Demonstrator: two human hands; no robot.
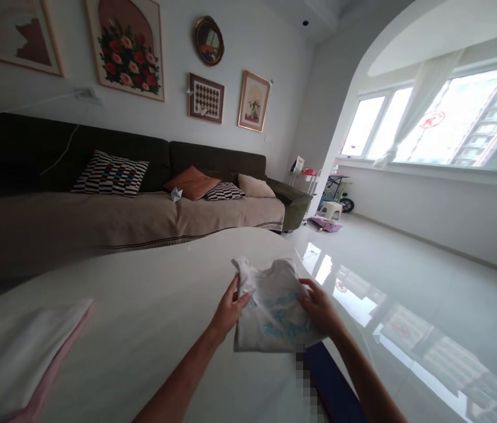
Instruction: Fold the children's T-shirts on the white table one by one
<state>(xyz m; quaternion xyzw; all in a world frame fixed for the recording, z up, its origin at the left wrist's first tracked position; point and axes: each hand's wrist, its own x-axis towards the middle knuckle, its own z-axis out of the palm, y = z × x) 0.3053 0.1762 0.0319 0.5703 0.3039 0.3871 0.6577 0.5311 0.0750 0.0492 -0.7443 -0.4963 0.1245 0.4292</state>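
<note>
Your shirt [277,308] was over the bench [151,305], low in the middle of the frame. It looked soft, light and floppy. Your left grip [229,308] pinched one side, your right grip [318,302] the other; both sides seemed good holding spots.

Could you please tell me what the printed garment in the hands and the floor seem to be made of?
The printed garment looks like soft, matte knit cloth, perhaps cotton: it bunches in loose creases. The floor looks hard and glossy, probably polished tile, given its bright, mirror-like reflections.
</note>
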